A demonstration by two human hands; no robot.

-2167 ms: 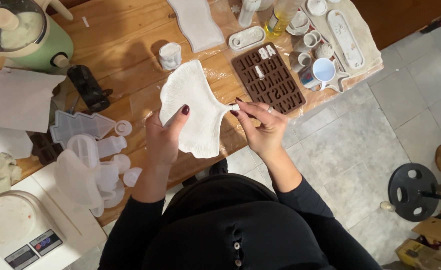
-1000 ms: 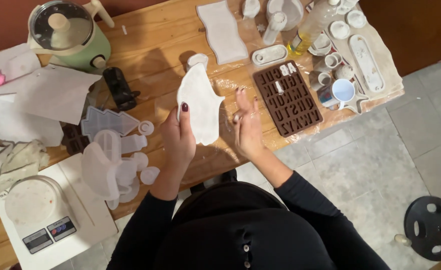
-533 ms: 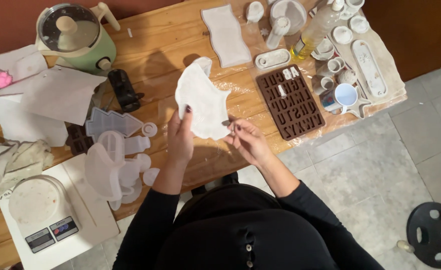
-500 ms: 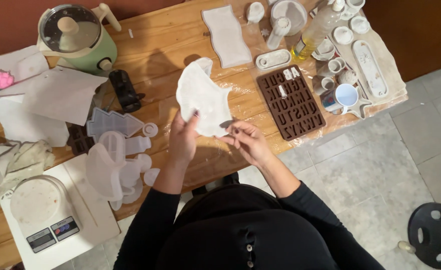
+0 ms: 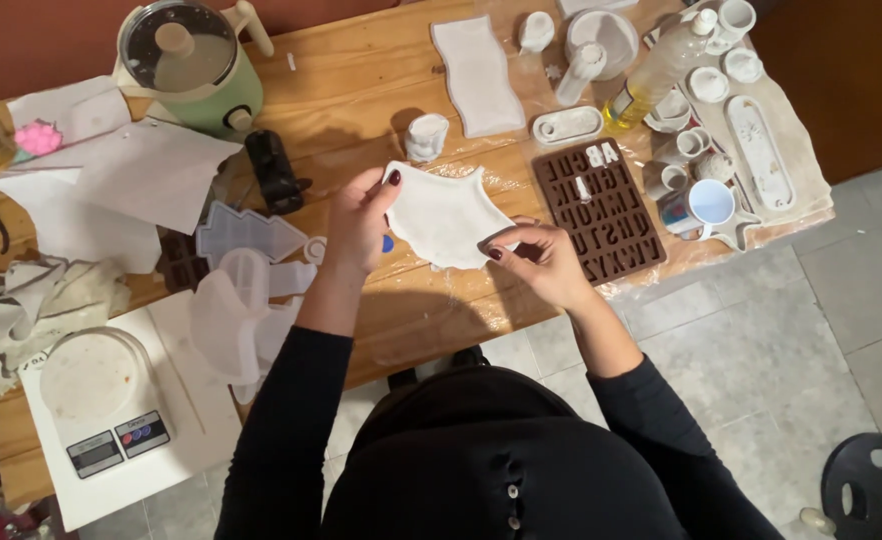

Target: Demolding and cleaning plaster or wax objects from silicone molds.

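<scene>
I hold a flat white leaf-shaped mould above the wooden table. My left hand grips its left edge with thumb on top. My right hand pinches its lower right edge between thumb and fingers. The piece lies almost level, over a sheet of clear plastic film. A brown letter mould lies just right of my right hand.
A green pot with a glass lid stands at the back left, with white papers beside it. Clear silicone moulds and a kitchen scale sit at the left front. White cups, a blue-rimmed cup and a bottle crowd the right end.
The white mould has tipped from upright to nearly flat and come lower. My right hand moved from its side to its lower right edge.
</scene>
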